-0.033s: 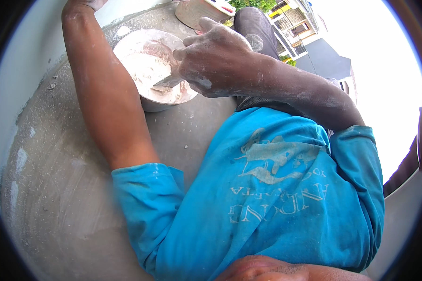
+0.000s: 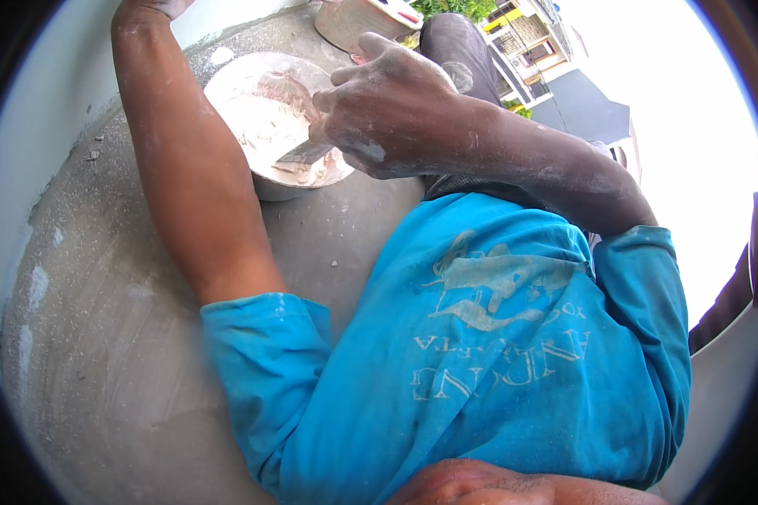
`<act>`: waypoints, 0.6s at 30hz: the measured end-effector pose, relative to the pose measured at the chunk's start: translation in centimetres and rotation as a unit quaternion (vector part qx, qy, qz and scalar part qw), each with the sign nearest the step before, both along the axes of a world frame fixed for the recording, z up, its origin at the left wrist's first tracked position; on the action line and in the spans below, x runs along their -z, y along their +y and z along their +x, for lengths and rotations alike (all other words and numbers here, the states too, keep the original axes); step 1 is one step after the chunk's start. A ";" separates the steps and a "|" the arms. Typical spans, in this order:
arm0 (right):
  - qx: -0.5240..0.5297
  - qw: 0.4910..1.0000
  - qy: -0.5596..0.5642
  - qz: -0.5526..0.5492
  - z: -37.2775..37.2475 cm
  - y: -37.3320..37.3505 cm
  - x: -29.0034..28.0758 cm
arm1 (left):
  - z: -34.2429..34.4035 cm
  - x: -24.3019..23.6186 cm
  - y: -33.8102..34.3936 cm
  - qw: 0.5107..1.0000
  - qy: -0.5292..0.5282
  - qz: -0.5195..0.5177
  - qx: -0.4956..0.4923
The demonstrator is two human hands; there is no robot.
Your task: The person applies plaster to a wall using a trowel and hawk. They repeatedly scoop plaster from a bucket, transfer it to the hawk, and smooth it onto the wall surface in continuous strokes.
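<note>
My right hand (image 2: 389, 105), dusted with white powder, is closed around a putty knife. The flat grey blade of the putty knife (image 2: 306, 152) points left, over the near right part of a round bucket (image 2: 286, 192), touching or just above the contents. Inside the bucket is a pale, lumpy plaster-like paste (image 2: 257, 126), smeared up the walls. My left arm reaches forward past the bucket's left side. Only a small part of my left hand (image 2: 164, 7) shows at the top edge, close to the pale wall; its fingers are out of view.
A pale wall (image 2: 46, 143) curves along the left, meeting a dusty grey floor (image 2: 135, 370) with white smears and crumbs. Beyond the bucket stands another container (image 2: 358, 23) with things in it. My dark-trousered leg (image 2: 459, 50) is behind my right hand. Buildings (image 2: 535, 50) show outside.
My right hand and the putty knife have dipped very slightly toward the near rim of the bucket. My left arm stays in place.
</note>
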State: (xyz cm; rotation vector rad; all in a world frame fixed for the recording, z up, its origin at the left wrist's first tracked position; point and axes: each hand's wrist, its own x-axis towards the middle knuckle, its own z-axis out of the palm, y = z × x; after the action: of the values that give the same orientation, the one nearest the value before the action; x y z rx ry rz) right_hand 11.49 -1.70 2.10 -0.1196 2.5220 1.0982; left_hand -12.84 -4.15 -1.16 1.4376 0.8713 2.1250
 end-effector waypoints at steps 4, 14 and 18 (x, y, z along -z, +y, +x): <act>0.050 0.998 0.040 -0.018 -0.1 0.5 -1.3 | -0.2 0.2 0.1 1.000 -0.020 -0.004 -0.016; 0.081 0.997 0.003 0.006 -1.9 2.0 -0.2 | -0.5 -0.2 0.6 1.000 -0.011 0.002 0.010; 0.132 0.988 0.036 -0.067 -1.3 1.7 -0.8 | 0.2 -0.1 0.1 1.000 -0.016 0.021 -0.005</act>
State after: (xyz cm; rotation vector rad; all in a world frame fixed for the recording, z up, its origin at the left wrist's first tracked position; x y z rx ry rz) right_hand 10.15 -0.03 2.93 0.2157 2.5812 0.8423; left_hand -12.64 -4.01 -1.04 1.4171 0.8288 2.1798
